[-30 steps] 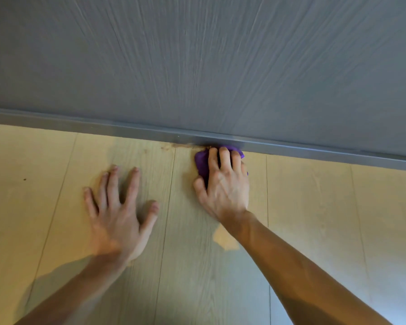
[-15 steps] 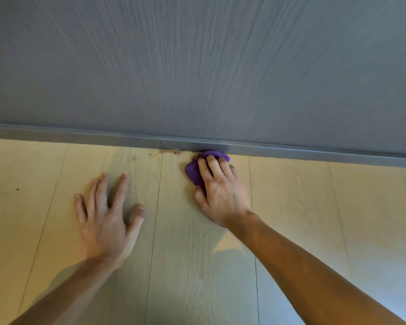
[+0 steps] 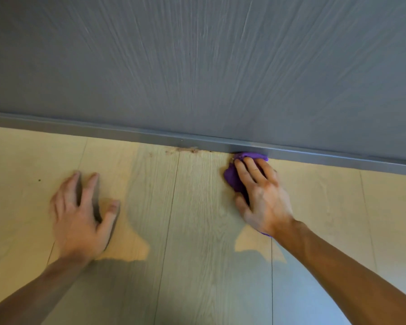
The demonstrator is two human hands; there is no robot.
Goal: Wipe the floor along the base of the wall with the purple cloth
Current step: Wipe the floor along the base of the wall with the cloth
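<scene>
Right hand [image 3: 263, 198] shifted right with purple cloth [image 3: 234, 179] under flat fingers [image 3: 251, 167], left hand [image 3: 80, 216] splayed on floor [image 3: 197, 231]

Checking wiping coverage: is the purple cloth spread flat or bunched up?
Bunched up. The purple cloth is a crumpled wad under the right hand, pressed against the baseboard.

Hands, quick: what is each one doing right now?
Left hand: open, fingers spread, empty, blurred above the floor.
Right hand: pressed flat on the purple cloth against the baseboard.
</scene>
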